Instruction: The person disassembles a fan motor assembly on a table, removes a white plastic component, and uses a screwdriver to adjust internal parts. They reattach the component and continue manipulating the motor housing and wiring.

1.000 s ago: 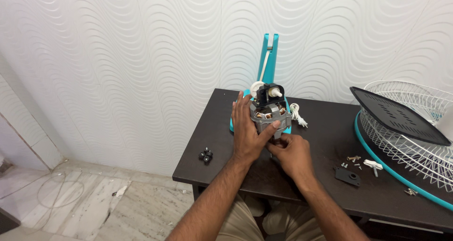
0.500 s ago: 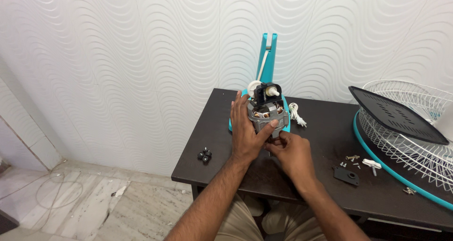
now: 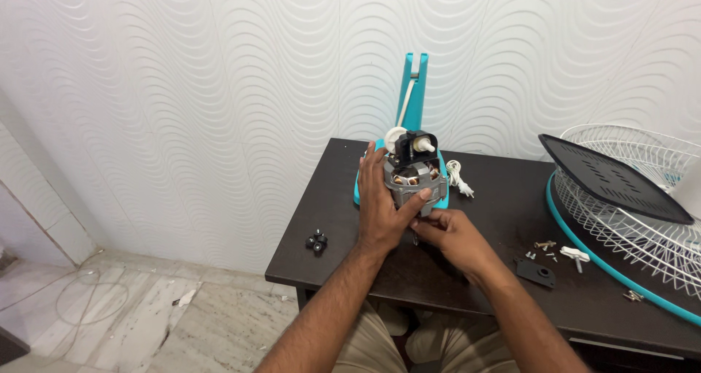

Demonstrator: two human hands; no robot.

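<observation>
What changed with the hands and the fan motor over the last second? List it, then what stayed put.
Little changed. The left hand still grips the fan motor upright; the right hand stays at its lower end, fingers shifted slightly. The black knob, screws and fan grille have not moved.

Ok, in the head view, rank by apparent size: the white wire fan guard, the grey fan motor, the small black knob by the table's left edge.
1. White wire fan guard
2. Grey fan motor
3. Small black knob
</observation>
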